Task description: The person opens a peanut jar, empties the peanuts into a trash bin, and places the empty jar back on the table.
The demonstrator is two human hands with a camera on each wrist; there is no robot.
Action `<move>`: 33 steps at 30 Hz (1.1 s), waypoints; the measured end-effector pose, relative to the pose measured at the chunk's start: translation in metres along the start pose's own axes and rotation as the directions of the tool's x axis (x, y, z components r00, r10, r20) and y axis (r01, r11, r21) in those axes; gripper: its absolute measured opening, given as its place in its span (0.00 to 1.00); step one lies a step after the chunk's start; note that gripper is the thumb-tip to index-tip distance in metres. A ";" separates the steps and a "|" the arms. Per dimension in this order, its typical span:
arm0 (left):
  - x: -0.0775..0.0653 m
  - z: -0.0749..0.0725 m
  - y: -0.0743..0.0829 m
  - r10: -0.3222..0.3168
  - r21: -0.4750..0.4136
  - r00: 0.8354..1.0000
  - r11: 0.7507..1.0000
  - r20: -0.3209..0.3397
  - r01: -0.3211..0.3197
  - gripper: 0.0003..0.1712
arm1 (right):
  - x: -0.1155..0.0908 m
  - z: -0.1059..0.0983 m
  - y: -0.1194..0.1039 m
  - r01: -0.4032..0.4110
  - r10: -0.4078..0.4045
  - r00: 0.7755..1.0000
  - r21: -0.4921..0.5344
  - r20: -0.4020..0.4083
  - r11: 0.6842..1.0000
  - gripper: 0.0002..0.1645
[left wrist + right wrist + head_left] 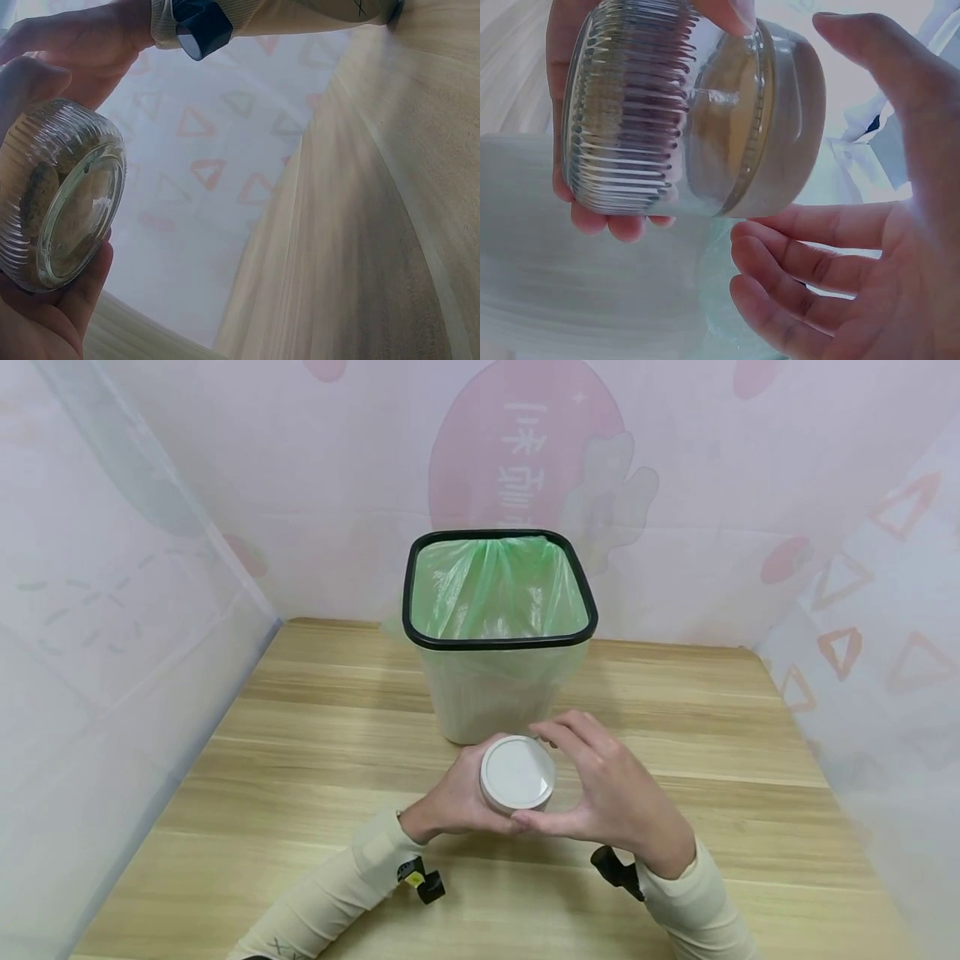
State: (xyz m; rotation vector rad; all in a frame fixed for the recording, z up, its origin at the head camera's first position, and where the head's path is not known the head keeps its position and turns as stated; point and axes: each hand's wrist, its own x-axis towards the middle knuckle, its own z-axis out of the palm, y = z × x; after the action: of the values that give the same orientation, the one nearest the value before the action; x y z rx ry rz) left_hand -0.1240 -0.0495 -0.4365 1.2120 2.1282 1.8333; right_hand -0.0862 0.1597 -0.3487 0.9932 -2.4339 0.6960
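Note:
My left hand point(465, 793) grips a ribbed glass jar point(637, 112) around its body, in front of the bin and over the table. The jar wears a white lid point(519, 772), which faces up toward the head view. Its rounded glass base point(82, 214) shows in the left wrist view, with something brownish inside. Around the lid, my right hand point(615, 785) is spread, thumb on the near side and fingers on the far side. The right wrist view has its thumb apart from the lid and its loosely bent fingers point(795, 270) right at the lid's lower edge.
Just behind the hands stands a pale bin point(495, 693) with a black rim point(498, 643) and a green plastic liner point(480, 585). The wooden table point(300, 760) is bordered by printed curtains point(337, 468) at the back and sides. Small dark cameras point(618, 872) sit at both wrists.

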 end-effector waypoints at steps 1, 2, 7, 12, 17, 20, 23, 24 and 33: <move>0.000 0.000 0.000 0.001 0.004 1.000 1.000 0.000 -0.001 0.48 | 0.000 0.001 0.000 0.001 -0.001 1.000 0.000 0.000 1.000 0.48; 0.000 0.000 0.000 0.001 0.006 1.000 1.000 0.000 -0.001 0.48 | 0.000 0.001 0.000 0.002 -0.002 1.000 0.000 0.001 1.000 0.47; -0.001 0.001 0.000 -0.004 0.021 1.000 1.000 -0.002 0.004 0.47 | 0.000 0.004 0.000 -0.002 0.002 1.000 0.001 0.016 1.000 0.43; -0.001 0.001 -0.001 -0.007 0.028 1.000 1.000 -0.005 0.008 0.47 | 0.001 0.005 0.001 -0.001 0.001 1.000 -0.003 0.025 1.000 0.42; -0.001 0.002 -0.002 -0.012 0.028 1.000 1.000 -0.005 0.012 0.47 | 0.000 0.005 0.001 -0.002 0.002 0.999 -0.011 0.038 1.000 0.42; -0.001 0.002 -0.002 -0.017 0.030 1.000 0.999 -0.004 0.017 0.47 | 0.000 0.004 0.002 -0.002 0.002 0.999 -0.010 0.046 1.000 0.42; -0.001 0.003 -0.002 -0.020 0.032 1.000 0.999 -0.002 0.020 0.47 | 0.000 0.004 0.002 0.001 0.000 0.999 -0.006 0.052 1.000 0.43; -0.001 0.003 -0.002 -0.021 0.031 1.000 0.999 0.000 0.021 0.47 | 0.000 0.004 0.003 0.003 -0.002 0.999 -0.005 0.053 1.000 0.43; -0.001 0.004 -0.003 -0.023 0.026 1.000 0.999 0.001 0.023 0.47 | 0.000 0.004 0.004 0.024 -0.026 0.998 0.029 0.058 0.999 0.43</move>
State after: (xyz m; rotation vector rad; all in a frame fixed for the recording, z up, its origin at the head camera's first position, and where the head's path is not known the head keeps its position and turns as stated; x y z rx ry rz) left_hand -0.1227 -0.0470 -0.4406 1.1888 2.1622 1.8010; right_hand -0.0897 0.1606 -0.3529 1.0678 -2.4634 0.7041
